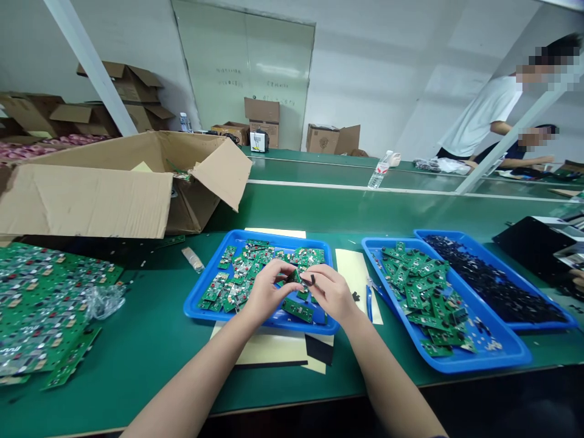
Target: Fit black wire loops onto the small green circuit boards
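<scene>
Over a blue tray [191,302] of green circuit boards, my left hand [269,289] is closed on a small circuit board [294,278]. My right hand [333,292] meets it from the other side, thumb and fingers pinched. A small black piece [312,279] shows at the right fingertips; its kind is too small to make out. Below the hands a loose circuit board [297,310] lies in the tray. Right of the tray, blue-handled cutters [369,303] rest on a cream paper sheet [351,264].
A second blue tray [456,364] holds more boards; behind it a third tray [566,321] holds black parts. Large board panels [50,304] and an open cardboard box [91,198] occupy the left. A bottle [379,170] stands on the ledge. Two people are at the far right.
</scene>
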`<action>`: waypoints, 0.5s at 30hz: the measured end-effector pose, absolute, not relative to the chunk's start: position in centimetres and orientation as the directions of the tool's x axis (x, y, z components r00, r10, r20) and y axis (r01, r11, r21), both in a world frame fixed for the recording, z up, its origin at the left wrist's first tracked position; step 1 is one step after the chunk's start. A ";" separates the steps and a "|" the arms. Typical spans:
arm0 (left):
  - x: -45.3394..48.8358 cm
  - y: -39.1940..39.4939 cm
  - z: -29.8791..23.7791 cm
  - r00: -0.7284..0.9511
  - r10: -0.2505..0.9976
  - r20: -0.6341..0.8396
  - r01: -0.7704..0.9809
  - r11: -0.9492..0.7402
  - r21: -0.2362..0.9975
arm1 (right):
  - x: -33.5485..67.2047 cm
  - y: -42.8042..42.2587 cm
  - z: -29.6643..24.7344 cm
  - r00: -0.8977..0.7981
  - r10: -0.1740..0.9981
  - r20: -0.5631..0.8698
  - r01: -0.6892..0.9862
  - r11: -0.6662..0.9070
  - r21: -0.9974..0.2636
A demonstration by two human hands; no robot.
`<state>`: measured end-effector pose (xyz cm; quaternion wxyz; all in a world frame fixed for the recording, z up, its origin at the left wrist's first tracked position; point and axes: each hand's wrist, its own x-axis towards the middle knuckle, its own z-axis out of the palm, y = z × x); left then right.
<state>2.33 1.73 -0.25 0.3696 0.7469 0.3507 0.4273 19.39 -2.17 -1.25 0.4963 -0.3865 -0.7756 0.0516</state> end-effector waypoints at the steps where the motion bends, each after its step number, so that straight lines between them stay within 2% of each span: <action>1: 2.2 1.9 -0.3 0.373 0.823 0.428 0.201 -0.522 0.829 | 19.3 -2.2 -1.2 -0.195 0.679 0.707 0.517 0.684 -0.514; 4: 2.0 2.2 -0.2 0.319 0.719 0.618 0.209 -0.689 0.694 | 18.9 -2.2 -1.2 -0.071 0.831 0.552 0.352 0.539 -0.765; 7: 1.9 2.4 -0.2 0.307 0.604 0.736 0.245 -0.797 0.552 | 18.5 -2.0 -1.2 -0.008 0.975 0.222 0.098 0.222 -0.970; 10: 1.9 2.3 -0.3 0.324 0.537 0.779 0.261 -0.842 0.472 | 18.3 -1.8 -1.1 -0.050 0.998 0.031 -0.065 0.027 -0.998; 15: 1.9 2.3 -0.5 0.327 0.472 0.819 0.305 -0.872 0.382 | 18.0 -2.0 -0.6 -0.071 0.997 -0.043 -0.118 -0.051 -0.992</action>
